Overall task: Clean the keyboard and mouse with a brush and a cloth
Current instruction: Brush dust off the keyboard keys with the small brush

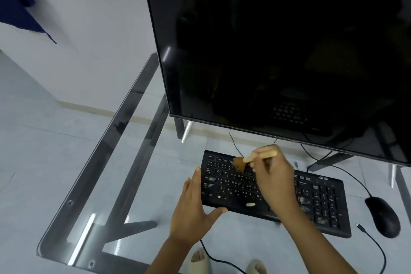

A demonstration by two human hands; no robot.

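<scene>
Seen from the head camera: brushing of the keyboard (pixel 275 193) under way on a glass desk (pixel 124 131), judged early in the task, with pale dust patches showing on the left keys and over the number pad, and a small light scrap lying near the space bar. Right hand (pixel 274 181) curled around the wooden handle of a brush (pixel 255 159), pinching it between thumb and fingers, bristles pressed onto the upper left key rows. Left hand (pixel 193 209) spread flat, fingers extended along the keyboard's left edge and thumb against its front edge, steadying it. Mouse (pixel 382 216) just right of the keyboard, apparently untouched. No cloth in sight; wiping judged yet to come. Dark monitor (pixel 278 51) looming behind.
</scene>
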